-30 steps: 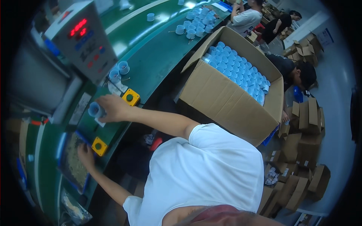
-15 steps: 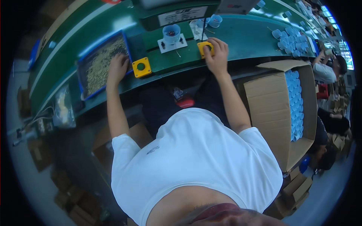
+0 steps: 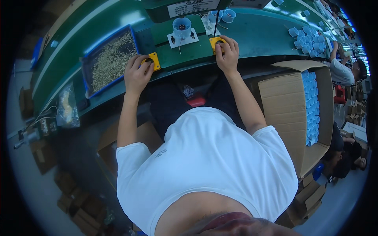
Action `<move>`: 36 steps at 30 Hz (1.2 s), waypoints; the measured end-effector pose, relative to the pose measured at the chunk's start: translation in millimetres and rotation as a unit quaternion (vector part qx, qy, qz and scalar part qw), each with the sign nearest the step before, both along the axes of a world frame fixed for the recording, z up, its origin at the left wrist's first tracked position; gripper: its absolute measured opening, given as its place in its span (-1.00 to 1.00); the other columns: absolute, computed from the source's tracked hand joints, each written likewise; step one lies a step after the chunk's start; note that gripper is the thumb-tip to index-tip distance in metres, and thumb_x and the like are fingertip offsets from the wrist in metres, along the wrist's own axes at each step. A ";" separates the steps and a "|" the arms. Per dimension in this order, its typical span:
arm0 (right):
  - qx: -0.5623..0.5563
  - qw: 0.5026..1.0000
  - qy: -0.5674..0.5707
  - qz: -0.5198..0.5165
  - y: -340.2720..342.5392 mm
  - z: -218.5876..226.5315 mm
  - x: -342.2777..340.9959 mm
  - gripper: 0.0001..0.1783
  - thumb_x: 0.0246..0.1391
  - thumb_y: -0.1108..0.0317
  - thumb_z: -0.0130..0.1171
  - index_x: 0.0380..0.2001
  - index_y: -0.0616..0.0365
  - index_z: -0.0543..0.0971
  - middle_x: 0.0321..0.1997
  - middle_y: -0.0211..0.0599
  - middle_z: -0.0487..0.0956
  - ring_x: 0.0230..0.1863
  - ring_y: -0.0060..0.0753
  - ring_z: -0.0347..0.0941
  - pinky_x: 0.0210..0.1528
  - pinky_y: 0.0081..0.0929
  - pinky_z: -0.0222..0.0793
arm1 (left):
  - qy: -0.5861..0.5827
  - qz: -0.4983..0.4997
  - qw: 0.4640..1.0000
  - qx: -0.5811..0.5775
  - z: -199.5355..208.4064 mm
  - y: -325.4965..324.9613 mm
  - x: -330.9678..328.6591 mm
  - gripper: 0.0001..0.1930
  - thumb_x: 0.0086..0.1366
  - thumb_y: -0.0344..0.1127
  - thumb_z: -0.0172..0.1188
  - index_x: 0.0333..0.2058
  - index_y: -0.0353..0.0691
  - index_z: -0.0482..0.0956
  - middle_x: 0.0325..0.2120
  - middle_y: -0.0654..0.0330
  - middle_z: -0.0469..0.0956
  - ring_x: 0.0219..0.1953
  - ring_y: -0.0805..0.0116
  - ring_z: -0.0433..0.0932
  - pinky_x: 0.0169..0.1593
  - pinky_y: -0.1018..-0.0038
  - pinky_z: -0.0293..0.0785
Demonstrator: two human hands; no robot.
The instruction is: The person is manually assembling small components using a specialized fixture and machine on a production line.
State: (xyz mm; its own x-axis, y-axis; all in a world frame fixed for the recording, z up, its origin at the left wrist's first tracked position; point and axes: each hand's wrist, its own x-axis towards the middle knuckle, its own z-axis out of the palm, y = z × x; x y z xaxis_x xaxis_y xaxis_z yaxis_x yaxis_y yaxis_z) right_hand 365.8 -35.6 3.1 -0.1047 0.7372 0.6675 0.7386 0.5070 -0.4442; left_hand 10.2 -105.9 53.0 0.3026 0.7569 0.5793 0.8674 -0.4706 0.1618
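My left hand point(image 3: 137, 75) rests at the left yellow push-button box point(image 3: 156, 63), its fingertips on the dark round button and the fingers apart. On the right yellow push-button box point(image 3: 213, 41) lies my right hand point(image 3: 228, 57), thumb over the button and fingers stretched forward. Neither hand holds anything. Between the two boxes, a light blue cup-shaped part point(image 3: 178, 29) stands upright on a white plate fixture point(image 3: 192, 39), with small dark and reddish parts inside and a thin wire hanging from it. A green machine head point(image 3: 161, 15) overhangs the fixture.
A blue-rimmed tray point(image 3: 137, 41) of small pale pieces point(image 3: 111, 62) lies left. More light blue cups point(image 3: 228, 15) stand behind my right hand; several point(image 3: 309, 40) cluster farther right. An open carton point(image 3: 281, 114) packed with cups stands beside my right arm. A thin black rod point(image 3: 217, 23) hangs near the right box.
My left hand has moved right from the tray of small pieces onto the left button box. The right hand stays on its box. The view has shifted slightly.
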 end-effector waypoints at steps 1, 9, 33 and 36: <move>-0.010 1.000 0.022 0.001 4.0 -1.0 -1.5 -0.87 0.25 0.41 0.19 -0.17 0.19 0.61 0.16 -0.22 0.61 0.25 -0.05 0.41 0.30 -0.16 0.30 | 0.001 0.001 1.000 0.003 -0.4 2.8 -3.5 -0.82 0.24 -0.28 0.38 -0.28 -0.27 0.71 -0.08 0.12 0.66 0.00 0.09 0.60 0.08 0.22 0.53; -0.032 0.992 0.122 0.031 -5.3 -6.7 -4.5 -0.81 0.25 0.44 0.18 -0.09 0.21 0.54 0.14 -0.18 0.62 0.21 -0.05 0.43 0.29 -0.21 0.31 | -0.044 0.212 0.973 -0.075 -30.0 21.8 -73.8 -0.79 0.30 -0.23 0.29 -0.17 -0.18 0.72 -0.03 0.05 0.64 0.02 -0.02 0.58 0.12 0.14 0.49; 0.007 0.991 0.134 -0.001 -2.9 -26.3 -6.9 -0.76 0.19 0.40 0.20 -0.07 0.17 0.56 0.15 -0.19 0.60 0.16 -0.05 0.46 0.20 -0.22 0.41 | -0.236 0.215 0.907 -0.273 -22.3 30.9 -87.3 -0.76 0.35 -0.27 0.34 -0.09 -0.24 0.75 -0.33 0.12 0.76 -0.33 0.41 0.71 -0.21 0.48 0.58; 0.010 0.991 0.132 -0.001 -1.6 -26.2 -8.9 -0.76 0.19 0.40 0.20 -0.08 0.17 0.57 0.14 -0.20 0.60 0.16 -0.05 0.46 0.20 -0.22 0.40 | -0.216 0.230 0.909 -0.271 -21.8 30.2 -86.8 -0.76 0.35 -0.28 0.34 -0.08 -0.24 0.74 -0.33 0.11 0.76 -0.33 0.40 0.71 -0.21 0.47 0.58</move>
State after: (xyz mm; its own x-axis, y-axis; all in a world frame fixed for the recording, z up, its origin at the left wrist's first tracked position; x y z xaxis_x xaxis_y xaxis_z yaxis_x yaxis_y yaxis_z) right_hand 356.9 -37.2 -23.1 0.0765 0.7242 0.6854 0.5987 0.5163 -0.6124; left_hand -76.5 -75.6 31.3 -0.2858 0.9555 0.0735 0.7528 0.1764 0.6342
